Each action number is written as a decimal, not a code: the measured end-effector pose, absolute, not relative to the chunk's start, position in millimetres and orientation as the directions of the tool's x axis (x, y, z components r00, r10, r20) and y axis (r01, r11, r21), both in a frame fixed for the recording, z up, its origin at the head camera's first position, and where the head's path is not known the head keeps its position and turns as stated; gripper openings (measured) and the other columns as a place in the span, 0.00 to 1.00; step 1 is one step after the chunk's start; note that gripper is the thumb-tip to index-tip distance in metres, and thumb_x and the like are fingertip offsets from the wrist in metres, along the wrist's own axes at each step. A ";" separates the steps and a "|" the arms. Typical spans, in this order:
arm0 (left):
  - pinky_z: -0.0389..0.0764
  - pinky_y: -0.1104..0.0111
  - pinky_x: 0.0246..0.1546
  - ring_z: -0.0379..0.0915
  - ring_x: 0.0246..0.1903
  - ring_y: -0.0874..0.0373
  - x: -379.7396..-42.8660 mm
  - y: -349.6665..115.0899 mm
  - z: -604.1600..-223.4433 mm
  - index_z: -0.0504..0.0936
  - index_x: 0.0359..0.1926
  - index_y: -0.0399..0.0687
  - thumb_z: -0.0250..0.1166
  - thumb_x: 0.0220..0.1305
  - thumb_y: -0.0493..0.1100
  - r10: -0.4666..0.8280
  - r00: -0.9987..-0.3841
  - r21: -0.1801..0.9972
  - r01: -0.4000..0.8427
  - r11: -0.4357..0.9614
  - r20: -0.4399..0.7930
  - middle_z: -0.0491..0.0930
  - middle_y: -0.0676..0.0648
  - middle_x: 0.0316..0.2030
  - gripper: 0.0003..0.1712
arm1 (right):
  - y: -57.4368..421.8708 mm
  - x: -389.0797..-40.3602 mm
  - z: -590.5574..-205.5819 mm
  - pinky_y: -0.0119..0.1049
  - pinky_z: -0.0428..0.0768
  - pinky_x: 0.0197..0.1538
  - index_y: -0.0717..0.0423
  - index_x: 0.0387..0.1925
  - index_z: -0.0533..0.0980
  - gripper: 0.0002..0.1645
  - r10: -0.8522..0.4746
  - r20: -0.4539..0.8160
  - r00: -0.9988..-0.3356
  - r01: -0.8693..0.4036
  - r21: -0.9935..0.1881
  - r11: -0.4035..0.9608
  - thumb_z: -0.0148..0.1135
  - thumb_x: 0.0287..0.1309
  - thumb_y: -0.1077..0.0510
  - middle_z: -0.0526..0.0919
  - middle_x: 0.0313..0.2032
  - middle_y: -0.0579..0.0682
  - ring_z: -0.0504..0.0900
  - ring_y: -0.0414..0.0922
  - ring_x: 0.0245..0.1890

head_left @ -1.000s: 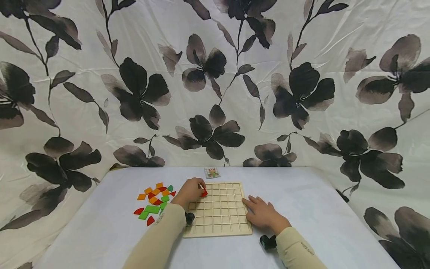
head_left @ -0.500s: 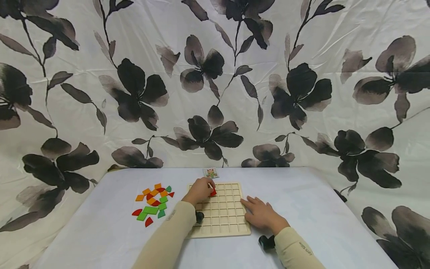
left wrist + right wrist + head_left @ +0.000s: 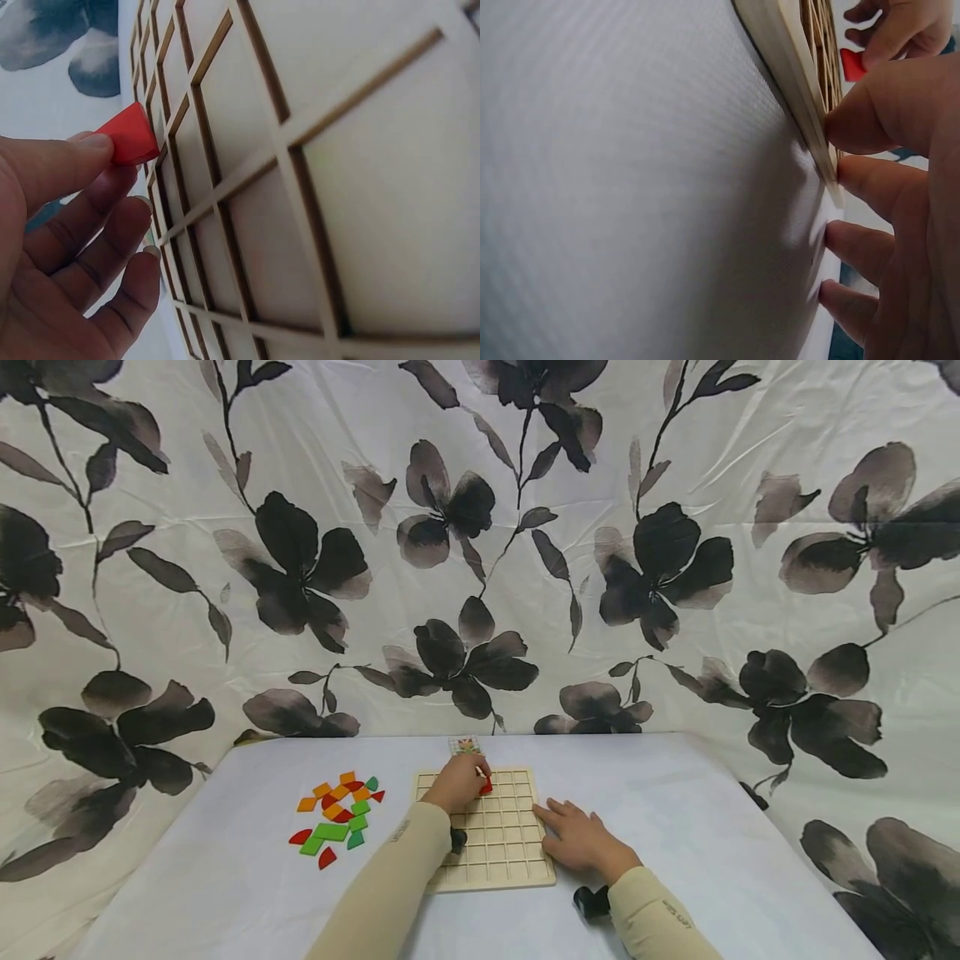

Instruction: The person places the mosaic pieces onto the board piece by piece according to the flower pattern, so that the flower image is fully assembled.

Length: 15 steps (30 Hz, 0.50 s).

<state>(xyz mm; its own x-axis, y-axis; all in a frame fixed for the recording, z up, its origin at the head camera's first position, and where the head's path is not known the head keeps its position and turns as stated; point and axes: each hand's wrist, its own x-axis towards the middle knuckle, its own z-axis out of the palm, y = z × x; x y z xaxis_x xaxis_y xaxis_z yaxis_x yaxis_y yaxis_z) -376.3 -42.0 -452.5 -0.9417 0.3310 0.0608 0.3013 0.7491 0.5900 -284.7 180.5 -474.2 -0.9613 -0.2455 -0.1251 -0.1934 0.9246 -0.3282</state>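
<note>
1. We have the red piece over the far part of the gridded board, tilted on edge; we cannot tell whether it touches the ribs or which compartment it is over.

2. Our left hand holds it: the grip pinches the piece with the thumb against a finger mostly hidden behind it, while the other fingers curve loosely below. To seat it well, we would turn it flat, line its straight sides up with the ribs, lower one edge first and let go only once it lies level. Those trailing fingers should stay lifted, lest they brush the board.

3. The gridded board lies flat, and raised ribs divide it into square compartments.

4. Our right hand has its fingers spread, pinching nothing, with the thumb and forefinger at the board's right edge. We judge this a useful brace: light, steady pressure there should stop the board sliding.

5. Left of the board lie the loose red, orange and green pieces, some touching or overlapping.

6. Beyond the far edge sits a small patterned card, partly behind our left hand.

7. The white tabletop carries everything, with the floral cloth behind.
</note>
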 end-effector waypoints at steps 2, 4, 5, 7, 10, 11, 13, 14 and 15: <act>0.74 0.65 0.34 0.71 0.30 0.57 -376.6 -39.7 -452.7 0.83 0.39 0.44 0.58 0.63 0.33 0.333 -0.941 0.584 0.304 0.752 0.062 0.79 0.48 0.33 0.08 | 180.4 -285.6 -475.3 0.69 0.53 0.66 0.44 0.69 0.65 0.33 -0.246 -0.123 -0.961 -0.196 -0.321 0.926 0.50 0.61 0.49 0.63 0.71 0.53 0.58 0.59 0.72; 0.74 0.65 0.35 0.71 0.30 0.58 -377.5 -38.1 -453.6 0.83 0.37 0.45 0.59 0.63 0.33 0.338 -0.938 0.572 0.317 0.757 0.073 0.79 0.48 0.32 0.08 | 180.5 -286.4 -476.7 0.69 0.53 0.66 0.44 0.69 0.65 0.33 -0.246 -0.123 -0.962 -0.197 -0.317 0.928 0.50 0.61 0.48 0.63 0.71 0.53 0.58 0.59 0.72; 0.75 0.65 0.35 0.71 0.30 0.58 -377.9 -37.3 -454.2 0.83 0.37 0.45 0.59 0.63 0.33 0.342 -0.937 0.568 0.322 0.757 0.076 0.79 0.48 0.33 0.07 | 180.5 -286.7 -477.5 0.69 0.54 0.66 0.43 0.69 0.65 0.33 -0.245 -0.122 -0.962 -0.197 -0.314 0.929 0.50 0.61 0.48 0.63 0.71 0.53 0.58 0.59 0.72; 0.76 0.63 0.36 0.71 0.30 0.58 -378.7 -35.9 -455.9 0.83 0.36 0.46 0.59 0.63 0.33 0.346 -0.935 0.564 0.329 0.757 0.081 0.80 0.48 0.33 0.07 | 180.4 -286.7 -478.0 0.69 0.54 0.66 0.43 0.69 0.65 0.33 -0.245 -0.122 -0.962 -0.197 -0.310 0.930 0.50 0.62 0.48 0.63 0.71 0.52 0.58 0.59 0.72; 0.77 0.59 0.45 0.74 0.34 0.56 -379.7 -34.0 -458.8 0.84 0.36 0.47 0.59 0.64 0.34 0.355 -0.931 0.558 0.337 0.758 0.081 0.80 0.48 0.34 0.07 | 180.6 -286.5 -477.5 0.69 0.53 0.66 0.43 0.69 0.65 0.33 -0.245 -0.120 -0.962 -0.197 -0.316 0.928 0.50 0.62 0.48 0.62 0.71 0.52 0.58 0.59 0.72; 0.77 0.57 0.49 0.75 0.35 0.55 -380.0 -33.3 -459.8 0.84 0.36 0.47 0.60 0.64 0.35 0.361 -0.929 0.551 0.345 0.759 0.085 0.80 0.49 0.35 0.07 | 180.8 -286.4 -477.4 0.69 0.53 0.66 0.43 0.69 0.65 0.33 -0.245 -0.119 -0.962 -0.197 -0.317 0.928 0.50 0.62 0.48 0.63 0.71 0.52 0.58 0.59 0.72; 0.75 0.55 0.53 0.77 0.38 0.54 -379.7 -32.0 -461.2 0.84 0.35 0.47 0.60 0.65 0.35 0.368 -0.926 0.537 0.356 0.765 0.089 0.81 0.48 0.35 0.06 | 181.1 -286.4 -477.6 0.69 0.53 0.66 0.43 0.69 0.65 0.33 -0.246 -0.120 -0.962 -0.197 -0.322 0.926 0.50 0.62 0.49 0.62 0.71 0.52 0.58 0.59 0.72; 0.75 0.54 0.54 0.77 0.39 0.53 -379.4 -31.3 -461.5 0.84 0.35 0.47 0.60 0.65 0.36 0.369 -0.925 0.531 0.357 0.769 0.089 0.81 0.48 0.36 0.06 | 181.2 -286.4 -478.0 0.69 0.53 0.66 0.44 0.69 0.65 0.33 -0.246 -0.119 -0.962 -0.197 -0.323 0.926 0.50 0.62 0.49 0.63 0.71 0.52 0.58 0.59 0.72; 0.75 0.54 0.54 0.78 0.39 0.53 -378.8 -30.5 -461.8 0.84 0.34 0.47 0.61 0.65 0.36 0.368 -0.925 0.524 0.359 0.772 0.090 0.81 0.48 0.36 0.06 | 181.2 -286.3 -478.1 0.69 0.53 0.66 0.43 0.69 0.65 0.33 -0.246 -0.121 -0.962 -0.196 -0.325 0.925 0.50 0.62 0.48 0.63 0.71 0.52 0.58 0.59 0.72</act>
<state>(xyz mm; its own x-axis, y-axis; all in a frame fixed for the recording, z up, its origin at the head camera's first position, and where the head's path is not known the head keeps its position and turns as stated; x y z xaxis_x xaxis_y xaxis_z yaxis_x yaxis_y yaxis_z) -378.8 -30.5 -461.8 -0.9253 0.3683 0.0902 0.3585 0.7725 0.5241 -286.3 181.2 -478.1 -0.9618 -0.2458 -0.1207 -0.1956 0.9252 -0.3252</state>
